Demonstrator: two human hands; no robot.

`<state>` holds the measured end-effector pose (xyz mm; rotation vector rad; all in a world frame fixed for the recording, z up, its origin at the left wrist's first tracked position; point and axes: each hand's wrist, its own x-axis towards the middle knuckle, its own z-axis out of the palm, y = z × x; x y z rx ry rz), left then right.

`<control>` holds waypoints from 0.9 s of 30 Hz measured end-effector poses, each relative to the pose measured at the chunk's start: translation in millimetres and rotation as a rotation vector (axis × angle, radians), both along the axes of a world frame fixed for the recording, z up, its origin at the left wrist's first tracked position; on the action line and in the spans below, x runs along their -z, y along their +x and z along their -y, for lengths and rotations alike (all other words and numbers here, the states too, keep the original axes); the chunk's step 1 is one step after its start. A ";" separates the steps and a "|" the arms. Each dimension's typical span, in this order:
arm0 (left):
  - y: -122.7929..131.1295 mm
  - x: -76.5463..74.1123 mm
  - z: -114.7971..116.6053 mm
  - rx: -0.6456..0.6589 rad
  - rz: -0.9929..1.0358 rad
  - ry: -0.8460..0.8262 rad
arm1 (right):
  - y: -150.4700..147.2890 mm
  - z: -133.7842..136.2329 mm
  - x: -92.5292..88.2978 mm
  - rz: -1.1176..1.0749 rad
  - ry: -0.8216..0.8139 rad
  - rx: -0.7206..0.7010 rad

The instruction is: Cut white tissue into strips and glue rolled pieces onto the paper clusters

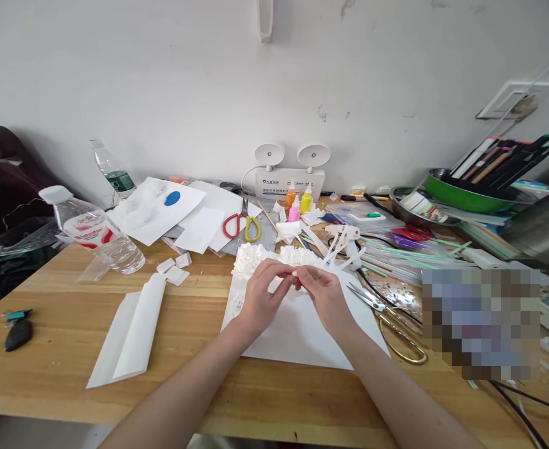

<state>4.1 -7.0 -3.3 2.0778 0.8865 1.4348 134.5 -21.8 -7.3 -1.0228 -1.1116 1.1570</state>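
My left hand (264, 293) and my right hand (324, 296) meet over a white sheet of paper (297, 340), thumbs and fingers pinched together. Between the fingertips a small piece of white paper (294, 273) shows; most of it is hidden. Crumpled white bits (246, 262) form a raised, rough layer along the sheet's far and left edges, just beyond my hands. To the right of my right hand, scissors with gold handles (396, 324) lie partly on the sheet, blades apart. A white glue gun (347, 240) sits behind that hand.
At left are a folded white paper (136, 333), small paper pieces (174, 269), a water bottle (99, 234) and keys (19, 330). Red-and-yellow-handled scissors (243, 224) and paint bottles (294, 211) stand behind. Strips, a green bowl (471, 192) of markers and cables crowd the right.
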 end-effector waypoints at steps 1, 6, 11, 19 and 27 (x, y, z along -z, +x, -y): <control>0.2 0.8 -0.4 -0.004 -0.007 0.023 | -0.1 0.0 -0.3 -0.003 -0.004 0.004; 0.0 4.1 -2.2 -0.009 -0.028 0.066 | -1.7 0.1 -1.0 -0.050 -0.028 0.016; -0.9 4.6 -3.3 -0.012 -0.044 0.085 | -3.5 0.2 -2.5 -0.039 -0.032 0.031; -1.7 4.2 -4.2 -0.052 -0.060 0.089 | 3.5 0.2 -5.2 0.136 0.077 0.032; -3.9 1.8 -5.7 -0.110 -0.075 0.135 | 14.2 -0.9 -9.4 0.601 0.595 0.191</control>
